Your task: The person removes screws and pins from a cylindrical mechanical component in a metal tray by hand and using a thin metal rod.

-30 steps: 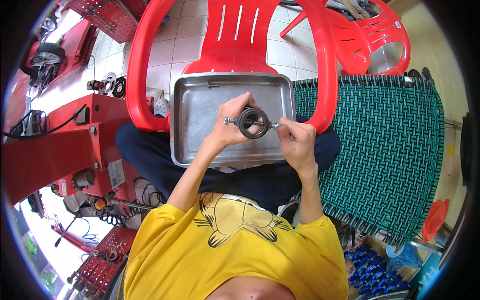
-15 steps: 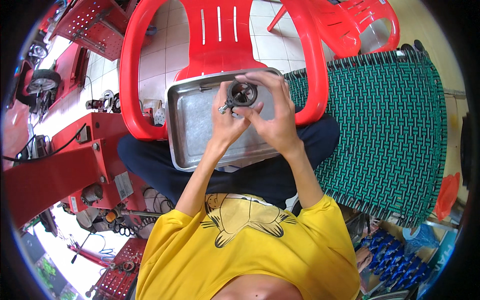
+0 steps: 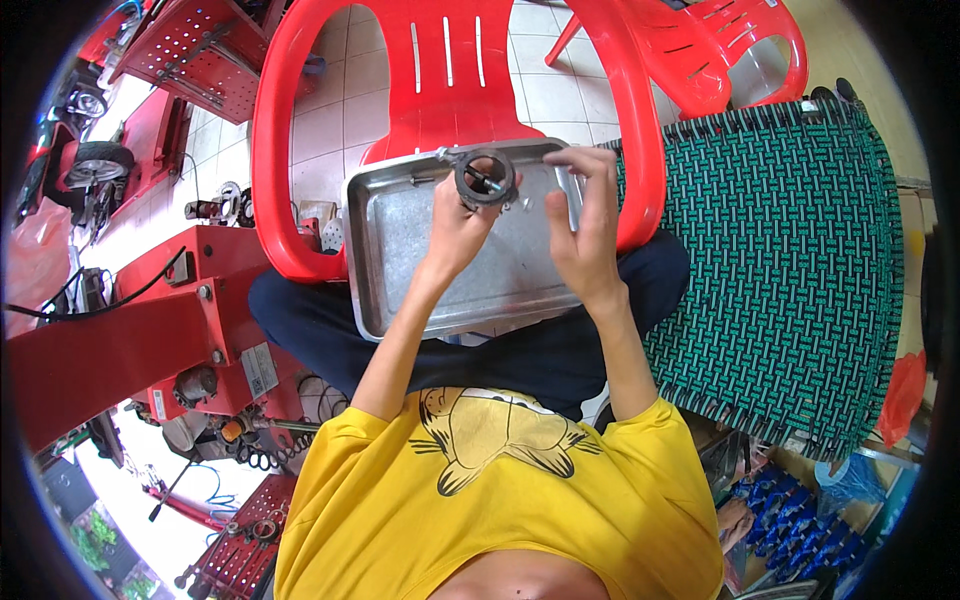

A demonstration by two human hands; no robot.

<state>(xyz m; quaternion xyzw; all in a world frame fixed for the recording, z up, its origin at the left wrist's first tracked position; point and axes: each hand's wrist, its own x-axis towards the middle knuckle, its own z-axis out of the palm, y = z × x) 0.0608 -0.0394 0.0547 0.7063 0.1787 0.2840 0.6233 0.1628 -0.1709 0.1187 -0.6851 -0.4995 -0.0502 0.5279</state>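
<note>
My left hand [image 3: 457, 232] is closed round a dark, ring-shaped metal part [image 3: 484, 203] with an open round bore. Inside the bore a thin, lighter rod shows; the rest of the part's underside is hidden by my fingers. My right hand [image 3: 587, 245] is just to the right of it, touching nothing, with thumb and fingers apart and the fingertips slightly blurred. Beneath both hands lies a shallow rectangular metal tray [image 3: 402, 265], on my lap and against the chair seat. A small thin dark piece [image 3: 428, 181] lies near the tray's far left corner.
A red plastic chair [image 3: 448, 110] stands in front of me, with another red chair [image 3: 690, 60] behind it. To the right is a green-and-black woven lounger [image 3: 780, 270]. Red metal machinery [image 3: 120, 345] stands on the left, beside loose parts on the tiled floor [image 3: 345, 120].
My right hand has let go of the ring-shaped part and moved right. The part stays in my left hand, turned so its clamp and bolt no longer point lower left.
</note>
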